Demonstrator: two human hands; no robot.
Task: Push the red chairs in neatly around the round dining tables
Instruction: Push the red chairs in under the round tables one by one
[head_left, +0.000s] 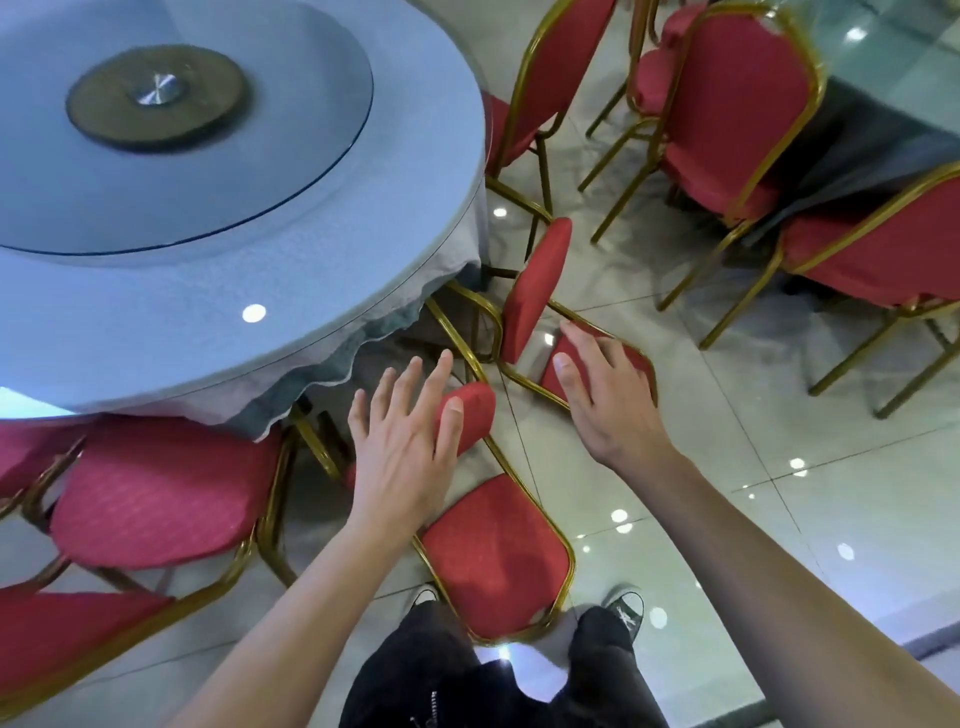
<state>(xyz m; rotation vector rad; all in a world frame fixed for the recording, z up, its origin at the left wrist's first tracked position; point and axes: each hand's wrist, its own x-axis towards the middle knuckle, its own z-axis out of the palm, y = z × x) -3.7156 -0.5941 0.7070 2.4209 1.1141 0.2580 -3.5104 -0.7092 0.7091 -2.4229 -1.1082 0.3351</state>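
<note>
Right hand (605, 384) is resting flat on the red padded gold-framed chair (535, 291) – left hand (400, 447) is hovering spread – round glass-topped worktop (182, 291) is lying left-forward.

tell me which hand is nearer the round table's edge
Left. The left hand hovers open just off the draped edge of the round table, over a chair seat. The right hand rests on another chair's backrest, farther out.

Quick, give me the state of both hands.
Left hand: open, fingers spread, on the near red chair's seat.
Right hand: open, palm on the next chair's backrest.
</note>
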